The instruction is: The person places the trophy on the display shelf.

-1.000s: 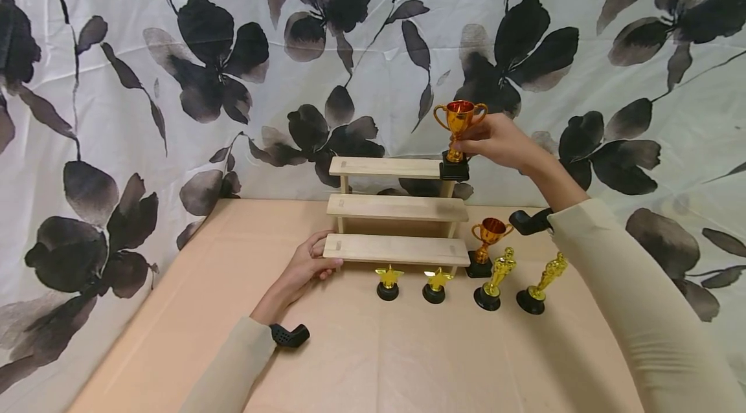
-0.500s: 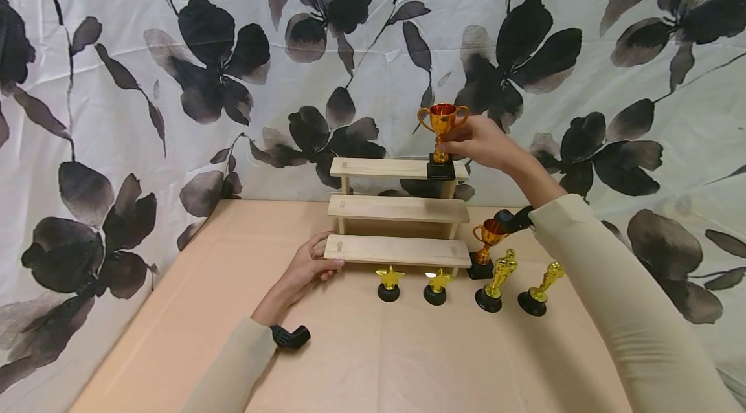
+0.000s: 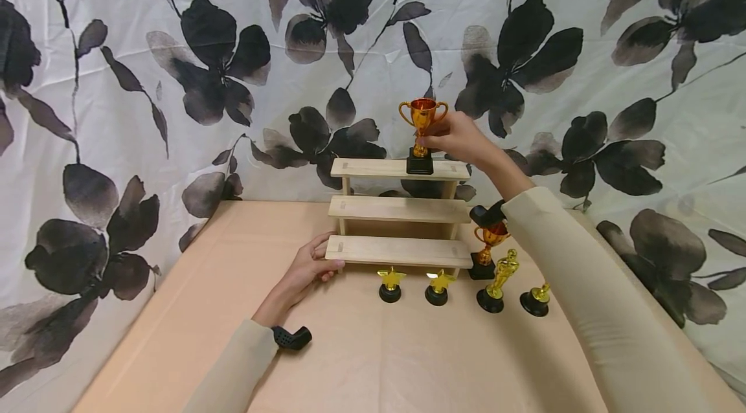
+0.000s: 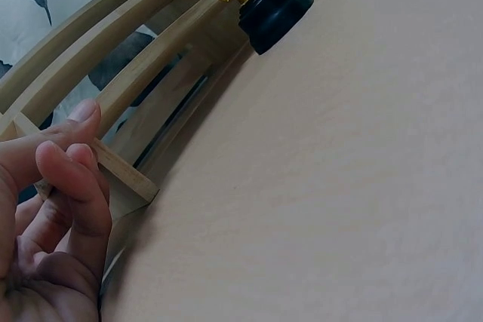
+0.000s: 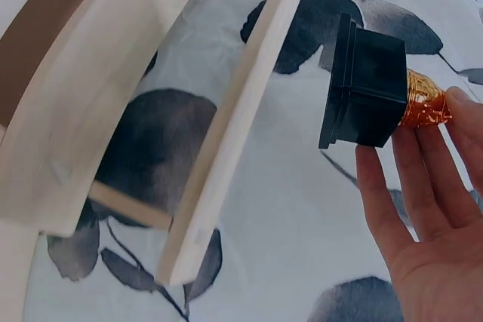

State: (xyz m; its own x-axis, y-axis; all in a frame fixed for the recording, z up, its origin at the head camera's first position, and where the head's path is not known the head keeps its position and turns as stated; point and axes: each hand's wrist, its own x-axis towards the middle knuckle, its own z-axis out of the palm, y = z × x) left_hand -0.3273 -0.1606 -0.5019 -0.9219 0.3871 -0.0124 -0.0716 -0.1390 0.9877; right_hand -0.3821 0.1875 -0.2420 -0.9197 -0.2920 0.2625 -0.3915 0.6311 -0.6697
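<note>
The flower-printed cloth (image 3: 175, 76) hangs behind everything and the worktop (image 3: 361, 348) spreads beneath; on it stands the three-step wooden riser (image 3: 399, 209), its steps rising toward the cloth. The left hand (image 3: 309, 267) rests against the left end of the lowest step, fingers loosely bent with the tips touching the wood and closing on nothing, seemingly to steady the riser; the right hand (image 3: 457, 138) reaches over the top step with its grip pinched on the stem of the copper cup trophy (image 3: 422, 134). A second ago that trophy hung at the right end of the top step, its black base overlapping the corner; now it has travelled leftward and the base appears from the head camera to sit on the step, right of centre, though the right wrist view shows a gap between base and board, so I cannot tell whether it is fully set down. I judge the placing nearly done, with only the release outstanding. On the worktop in front of the riser wait a second cup trophy (image 3: 488, 241), two gold figure statuettes (image 3: 500, 280), one half hidden by the sleeve, and two star trophies (image 3: 390, 283).
</note>
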